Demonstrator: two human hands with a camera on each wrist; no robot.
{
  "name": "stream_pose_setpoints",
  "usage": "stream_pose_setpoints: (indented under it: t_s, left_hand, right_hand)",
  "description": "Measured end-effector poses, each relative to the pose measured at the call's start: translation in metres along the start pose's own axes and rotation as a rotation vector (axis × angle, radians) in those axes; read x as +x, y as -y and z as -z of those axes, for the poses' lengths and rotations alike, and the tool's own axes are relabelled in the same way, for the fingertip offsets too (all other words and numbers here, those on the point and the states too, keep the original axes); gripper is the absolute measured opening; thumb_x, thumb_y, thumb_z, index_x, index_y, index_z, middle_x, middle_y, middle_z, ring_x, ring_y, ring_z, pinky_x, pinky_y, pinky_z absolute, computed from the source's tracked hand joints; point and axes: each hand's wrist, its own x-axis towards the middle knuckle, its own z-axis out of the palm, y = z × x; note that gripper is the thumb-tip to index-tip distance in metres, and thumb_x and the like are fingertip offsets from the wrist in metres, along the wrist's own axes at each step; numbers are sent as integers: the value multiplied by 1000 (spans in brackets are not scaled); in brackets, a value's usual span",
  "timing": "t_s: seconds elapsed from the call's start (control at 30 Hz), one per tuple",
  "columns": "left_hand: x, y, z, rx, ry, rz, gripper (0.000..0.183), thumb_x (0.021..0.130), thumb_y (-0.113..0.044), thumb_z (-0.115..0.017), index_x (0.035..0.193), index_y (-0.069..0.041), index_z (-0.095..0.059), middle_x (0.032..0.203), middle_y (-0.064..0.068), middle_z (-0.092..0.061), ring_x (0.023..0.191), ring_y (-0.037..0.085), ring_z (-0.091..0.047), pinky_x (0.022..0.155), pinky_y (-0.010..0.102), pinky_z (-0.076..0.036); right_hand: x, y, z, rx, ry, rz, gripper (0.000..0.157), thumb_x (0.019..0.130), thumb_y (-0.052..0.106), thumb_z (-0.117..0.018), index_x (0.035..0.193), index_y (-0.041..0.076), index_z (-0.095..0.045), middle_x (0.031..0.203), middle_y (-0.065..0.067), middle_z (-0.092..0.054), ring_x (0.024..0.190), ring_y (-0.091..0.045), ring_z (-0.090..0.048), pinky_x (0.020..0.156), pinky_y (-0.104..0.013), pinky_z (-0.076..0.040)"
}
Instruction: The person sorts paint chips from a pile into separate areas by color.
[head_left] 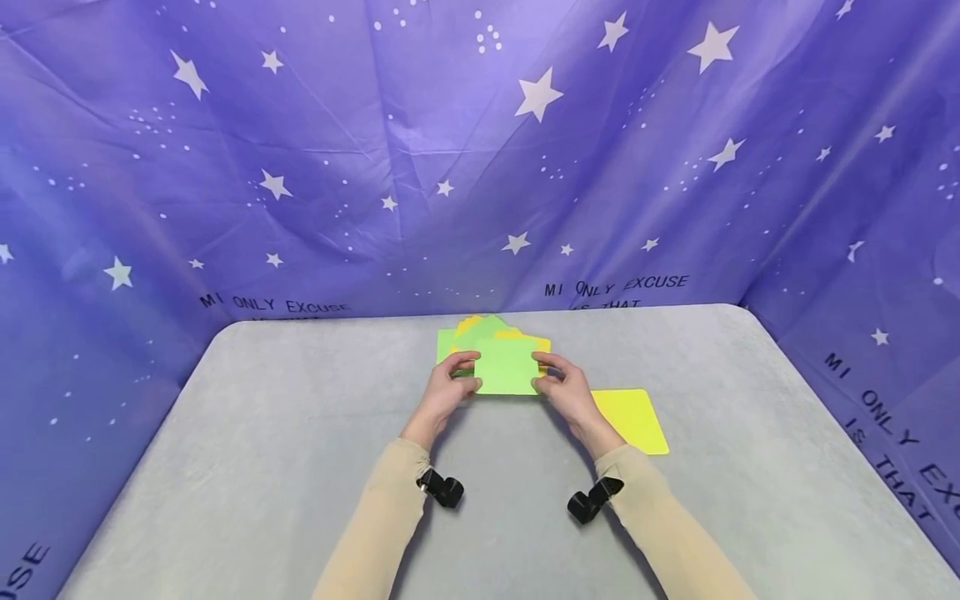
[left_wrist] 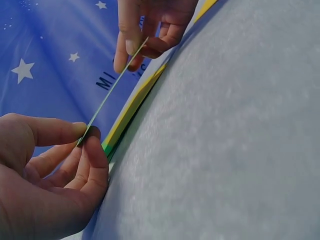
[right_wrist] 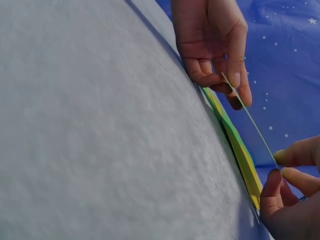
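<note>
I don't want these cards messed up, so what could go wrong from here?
The raised green card is pinched at its side edges, so it might slip if the left grip or right grip loosens. The fanned pile lies near the far edge of the table; a bump could scatter it. The yellow card lies by the right sleeve, which might drag it.

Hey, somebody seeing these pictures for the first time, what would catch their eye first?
Probably the purple star-printed cloth hanging behind and beside the gray table. Next, the light green card pinched at its side edges between the left hand and right hand, raised before a loose pile of green and yellow cards. A bright yellow card lies apart, beside the right wrist.
</note>
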Motion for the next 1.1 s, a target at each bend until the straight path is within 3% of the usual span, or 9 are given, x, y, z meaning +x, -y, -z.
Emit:
stream_pose_setpoints:
  t_s: [0.17, 0.5, 0.67, 0.8, 0.97, 1.1]
  left_hand:
    - [-3, -1, 8, -13, 5, 12, 45, 83, 9, -61, 128, 6, -55, 119, 24, -53, 77, 13, -59, 69, 27, -51]
    - [-15, -2, 29, -28, -19, 35, 39, 84, 11, -61, 123, 7, -57, 111, 23, -59, 82, 19, -63, 72, 31, -55]
    - [-22, 0, 41, -25, 2, -20, 35, 83, 10, -62, 117, 6, -61, 103, 20, -63, 81, 18, -64, 72, 31, -55]
    - [-27, 2, 50, -23, -5, -29, 34, 82, 10, -62, 116, 5, -62, 100, 18, -65, 80, 17, -64, 71, 30, -55]
    - [-34, 1, 61, 25, -51, 24, 34, 83, 11, -62, 117, 9, -60, 102, 21, -65, 80, 17, -64, 70, 29, -54]
    - [-42, 0, 72, 67, -57, 16, 32, 83, 12, -62, 115, 11, -60, 98, 19, -65, 77, 15, -63, 68, 28, -53]
  right_hand:
    - [0, -1, -3, 57, 17, 5, 49, 87, -6, -57, 135, -4, -51, 133, -21, -47, 119, -34, -46, 81, -24, -44]
    - [-7, -1, -22, 79, 20, 58, 46, 85, -6, -59, 131, -4, -55, 125, -22, -52, 97, -20, -54, 75, -21, -45]
    - [-10, 0, -31, 104, 31, 65, 46, 84, -8, -60, 130, -6, -55, 122, -23, -52, 97, -21, -58, 74, -20, -47]
    - [-13, 0, -37, 61, 45, 90, 45, 85, -7, -60, 129, -7, -56, 122, -23, -53, 94, -23, -58, 72, -20, -47]
    - [-18, 0, -48, -10, 65, 147, 43, 84, -8, -63, 126, -6, -59, 115, -22, -56, 76, -13, -55, 67, -21, -46]
    - [-21, 0, -59, -45, 84, 201, 41, 83, -8, -65, 124, -5, -60, 109, -20, -58, 71, -11, -56, 68, -24, -47]
